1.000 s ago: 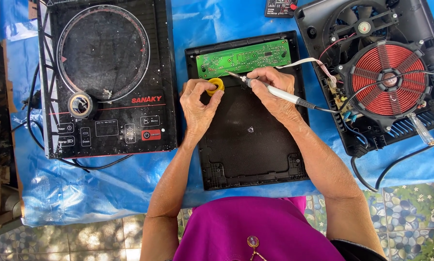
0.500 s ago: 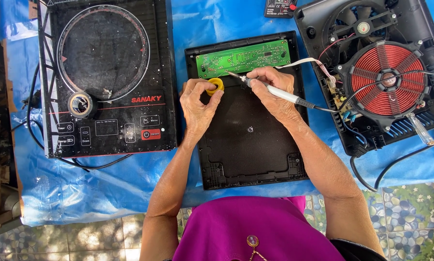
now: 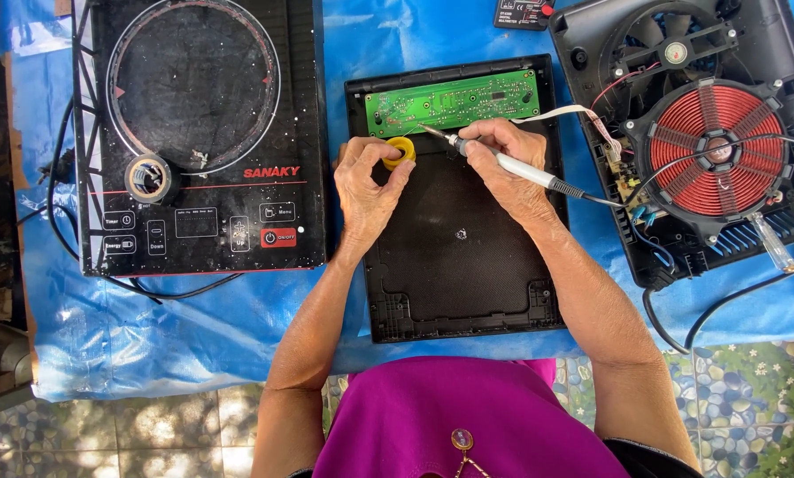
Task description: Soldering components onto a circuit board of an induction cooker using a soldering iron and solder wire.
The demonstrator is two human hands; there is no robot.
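Nothing has shifted: right hand still grips the soldering iron, tip at the green circuit board; left hand pinches the yellow tin on the black panel.

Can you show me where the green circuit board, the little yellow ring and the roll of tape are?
green circuit board (image 3: pixel 468 99): head view, middle of the board's face.
yellow ring (image 3: pixel 403 145): head view, its upper rim, at the left hand's fingers.
roll of tape (image 3: pixel 133 178): head view, left side of its band.
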